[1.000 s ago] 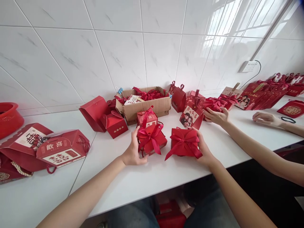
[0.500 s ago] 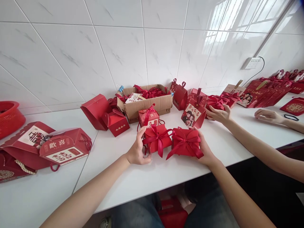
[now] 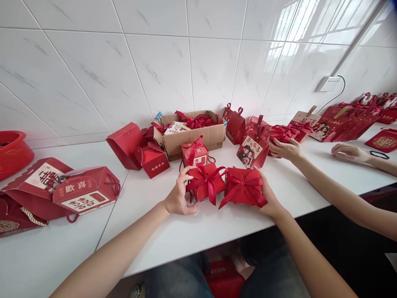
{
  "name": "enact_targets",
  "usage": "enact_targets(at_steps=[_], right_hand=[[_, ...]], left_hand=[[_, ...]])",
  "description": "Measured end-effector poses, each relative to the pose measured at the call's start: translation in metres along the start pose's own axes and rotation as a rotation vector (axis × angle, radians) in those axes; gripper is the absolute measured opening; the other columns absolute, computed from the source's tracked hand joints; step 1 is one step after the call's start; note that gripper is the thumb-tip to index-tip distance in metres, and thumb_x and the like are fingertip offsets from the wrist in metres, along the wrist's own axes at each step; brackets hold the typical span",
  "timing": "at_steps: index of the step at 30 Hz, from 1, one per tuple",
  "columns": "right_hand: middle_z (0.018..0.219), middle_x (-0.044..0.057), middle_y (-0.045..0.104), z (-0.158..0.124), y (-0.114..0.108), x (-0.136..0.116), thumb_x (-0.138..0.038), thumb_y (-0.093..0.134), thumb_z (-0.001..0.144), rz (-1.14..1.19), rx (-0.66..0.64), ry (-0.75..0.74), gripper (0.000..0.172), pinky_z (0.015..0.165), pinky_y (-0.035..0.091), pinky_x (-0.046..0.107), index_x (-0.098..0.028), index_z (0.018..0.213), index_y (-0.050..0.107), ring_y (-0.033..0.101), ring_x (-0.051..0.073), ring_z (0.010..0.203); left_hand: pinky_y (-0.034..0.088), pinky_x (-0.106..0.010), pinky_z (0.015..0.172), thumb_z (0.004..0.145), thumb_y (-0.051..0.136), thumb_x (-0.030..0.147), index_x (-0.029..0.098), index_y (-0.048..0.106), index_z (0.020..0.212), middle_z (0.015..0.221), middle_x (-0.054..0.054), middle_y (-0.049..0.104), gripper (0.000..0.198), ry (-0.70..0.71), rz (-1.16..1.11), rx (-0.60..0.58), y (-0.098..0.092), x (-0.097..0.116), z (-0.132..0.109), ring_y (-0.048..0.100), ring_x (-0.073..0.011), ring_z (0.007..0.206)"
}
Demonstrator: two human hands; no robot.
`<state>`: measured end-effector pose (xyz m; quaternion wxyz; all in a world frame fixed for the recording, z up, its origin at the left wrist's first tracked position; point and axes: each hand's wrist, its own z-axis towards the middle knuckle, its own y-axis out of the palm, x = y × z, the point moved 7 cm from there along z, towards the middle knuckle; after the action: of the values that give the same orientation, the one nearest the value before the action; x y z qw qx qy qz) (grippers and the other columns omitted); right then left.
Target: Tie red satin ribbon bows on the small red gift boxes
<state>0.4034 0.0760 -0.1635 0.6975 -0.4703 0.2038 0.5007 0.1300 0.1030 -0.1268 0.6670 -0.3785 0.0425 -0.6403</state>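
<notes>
My left hand point(image 3: 178, 194) grips the left side of a red ribbon-tied gift box point(image 3: 206, 185) resting on the white table point(image 3: 198, 231). My right hand point(image 3: 269, 198) holds a second red box with a bow point(image 3: 243, 187) from its right side. The two boxes touch side by side. Just behind them stands a smaller red box with a ribbon point(image 3: 194, 152).
An open cardboard carton point(image 3: 194, 136) of red ribbons sits by the tiled wall. Red gift boxes and bags lie at left point(image 3: 83, 194) and along the right point(image 3: 338, 122). Another person's hands point(image 3: 287, 149) point(image 3: 349, 152) rest on the table at right. A red basket point(image 3: 14, 153) stands far left.
I have brought the two boxes together: the left one moved right and tilted level until it touched the right one. The other person's hands barely shifted.
</notes>
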Motion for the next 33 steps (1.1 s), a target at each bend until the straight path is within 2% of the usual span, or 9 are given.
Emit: enact_targets(at_steps=[6,10,16,25,33], right_hand=[[0.153,0.004,0.031,-0.0004,-0.0008,-0.0017,-0.036,0.08,0.064,-0.008,0.008,-0.018,0.11,0.115,0.032,0.053,-0.041,0.15,0.01,0.031,0.036,0.141],[0.153,0.006,0.03,-0.0001,-0.0004,-0.002,-0.035,0.079,0.065,-0.002,-0.003,-0.021,0.11,0.115,0.031,0.054,-0.038,0.15,0.009,0.031,0.037,0.141],[0.154,0.008,0.029,-0.0003,0.0,-0.0011,-0.035,0.08,0.064,-0.012,-0.011,-0.003,0.112,0.115,0.03,0.054,-0.034,0.151,0.009,0.031,0.038,0.141],[0.153,0.009,0.029,-0.0009,0.0008,0.0043,-0.035,0.08,0.064,0.005,-0.006,-0.018,0.113,0.116,0.027,0.054,-0.034,0.152,0.007,0.03,0.037,0.142],[0.156,0.007,0.025,-0.0025,0.0012,0.0035,-0.032,0.082,0.063,0.018,-0.011,-0.015,0.116,0.116,0.027,0.055,-0.037,0.152,0.007,0.028,0.037,0.143]], left_hand=[[0.041,-0.059,0.094,0.049,0.072,0.016,0.034,0.018,0.13,0.138,-0.017,0.026,0.099,0.012,0.045,-0.009,0.0002,-0.0003,-0.0012,0.027,-0.0409,0.136],[0.038,-0.061,0.098,0.052,0.068,0.015,0.031,0.022,0.134,0.138,-0.017,0.027,0.095,0.053,0.049,-0.001,-0.0015,0.0046,-0.0003,0.028,-0.0395,0.135],[0.034,-0.062,0.102,0.054,0.066,0.019,0.027,0.032,0.13,0.137,-0.017,0.03,0.084,-0.035,0.097,-0.041,-0.002,0.0031,0.0013,0.032,-0.0409,0.133],[0.036,-0.061,0.101,0.055,0.064,0.017,0.026,0.032,0.131,0.138,-0.018,0.028,0.083,-0.034,0.045,-0.034,-0.0019,0.0056,0.003,0.03,-0.0403,0.134],[0.034,-0.063,0.102,0.054,0.065,0.017,0.026,0.027,0.136,0.141,-0.019,0.025,0.091,0.019,0.052,-0.032,-0.0014,0.0084,0.0014,0.029,-0.0412,0.135]])
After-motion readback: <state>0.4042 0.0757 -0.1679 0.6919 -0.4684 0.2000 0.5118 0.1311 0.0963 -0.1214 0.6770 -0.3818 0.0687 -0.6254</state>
